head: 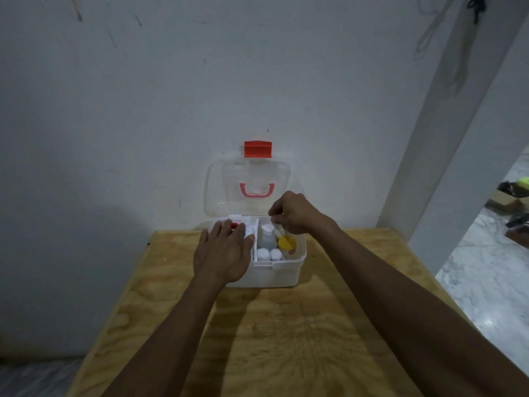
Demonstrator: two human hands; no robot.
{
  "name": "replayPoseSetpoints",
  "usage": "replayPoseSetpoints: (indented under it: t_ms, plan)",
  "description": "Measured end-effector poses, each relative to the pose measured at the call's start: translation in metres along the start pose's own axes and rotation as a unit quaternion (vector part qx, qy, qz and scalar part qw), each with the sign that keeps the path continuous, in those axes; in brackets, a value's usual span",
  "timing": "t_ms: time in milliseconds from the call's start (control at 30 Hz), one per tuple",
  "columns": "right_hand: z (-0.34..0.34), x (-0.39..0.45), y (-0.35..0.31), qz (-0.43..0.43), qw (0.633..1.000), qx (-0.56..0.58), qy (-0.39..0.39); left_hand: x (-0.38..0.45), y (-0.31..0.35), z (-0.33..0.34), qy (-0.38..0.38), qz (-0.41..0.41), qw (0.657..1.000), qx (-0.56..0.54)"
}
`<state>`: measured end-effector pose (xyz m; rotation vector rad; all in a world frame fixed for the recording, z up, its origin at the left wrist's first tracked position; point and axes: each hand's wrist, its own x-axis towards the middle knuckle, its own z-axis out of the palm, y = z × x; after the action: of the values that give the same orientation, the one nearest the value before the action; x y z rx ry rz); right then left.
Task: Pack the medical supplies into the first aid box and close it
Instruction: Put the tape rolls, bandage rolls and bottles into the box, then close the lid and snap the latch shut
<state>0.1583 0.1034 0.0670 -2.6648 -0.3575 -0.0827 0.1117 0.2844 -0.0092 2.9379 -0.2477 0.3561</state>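
Observation:
A white first aid box (283, 272) stands open at the far end of the wooden table, its clear lid (249, 174) with pink handle and red latch (257, 149) leaning back on the wall. My left hand (223, 253) lies flat, fingers spread, over the box's left tray compartment, where a red-capped item (234, 225) peeks out. My right hand (290, 214) hovers over the right compartment with fingertips pinched on something small that I cannot make out. Below it sit a clear bottle (267, 237), a yellow-capped container (287, 244) and two white gauze rolls (269, 255).
The plywood table (274, 333) runs from the box toward me. A white wall stands right behind the box. At right a white pillar (446, 173) borders a marble floor (486, 282) with dark clutter on it.

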Motion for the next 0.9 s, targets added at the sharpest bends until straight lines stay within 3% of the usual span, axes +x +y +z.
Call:
replayPoseSetpoints:
  t_ms: [133,300,400,667,900]
  plan:
    - [-0.004,0.003,-0.002,0.003,0.999,0.014,0.03,0.0,0.0,0.0,0.001,-0.003,1.0,-0.002]
    - [-0.025,0.02,-0.017,-0.018,0.975,0.058,0.212,0.0,0.001,-0.001,0.003,-0.002,1.0,-0.001]
    - [-0.036,0.038,-0.028,-0.004,0.958,0.061,0.282,0.0,0.001,-0.002,0.001,-0.003,1.0,0.001]
    - [-0.043,0.072,-0.037,0.081,0.958,0.163,0.223,0.0,0.001,-0.001,0.0,0.0,1.0,-0.004]
    - [-0.041,0.072,-0.035,0.065,0.947,0.185,0.254,0.0,0.003,-0.002,0.008,-0.003,1.0,0.003]
